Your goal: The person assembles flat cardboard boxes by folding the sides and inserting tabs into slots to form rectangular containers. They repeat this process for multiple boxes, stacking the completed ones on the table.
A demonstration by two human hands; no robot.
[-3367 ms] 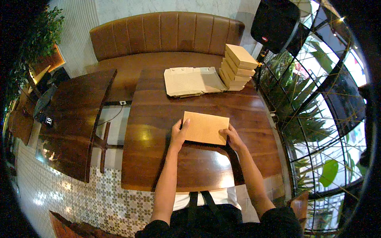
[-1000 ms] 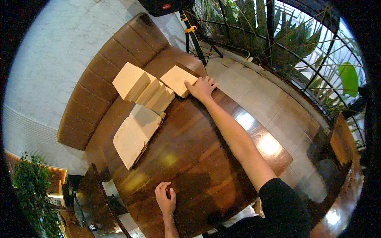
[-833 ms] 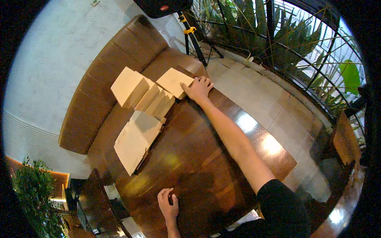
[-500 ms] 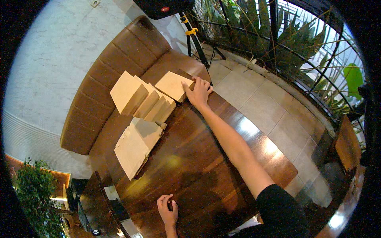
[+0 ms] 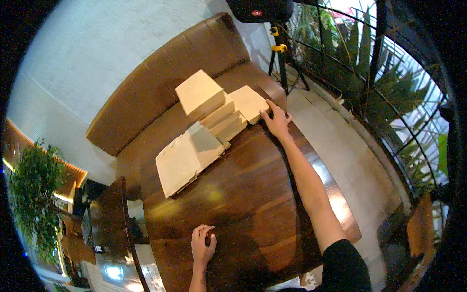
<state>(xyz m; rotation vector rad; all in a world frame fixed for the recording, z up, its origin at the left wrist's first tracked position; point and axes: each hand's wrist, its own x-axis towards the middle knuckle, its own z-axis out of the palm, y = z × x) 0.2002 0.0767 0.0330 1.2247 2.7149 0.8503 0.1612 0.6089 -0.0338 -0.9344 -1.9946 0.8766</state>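
At the table's far end [image 5: 233, 187], a box [image 5: 247, 103] right of a box stack [image 5: 199, 93] is touched by the right hand [image 5: 278, 122]; whether it is gripped cannot be told. The left hand [image 5: 202, 246] is held half-curled, released, nearer.

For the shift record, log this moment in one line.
left hand: curled over table, nothing visible in it | right hand: touching edge of single box | box stack: beside single box | flat cardboard: beside stack

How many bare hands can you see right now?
2. The right hand is at the right edge of a tan rectangular cardboard box; the left hand, loosely curled, is over the glossy brown wooden table. Neither is hidden.
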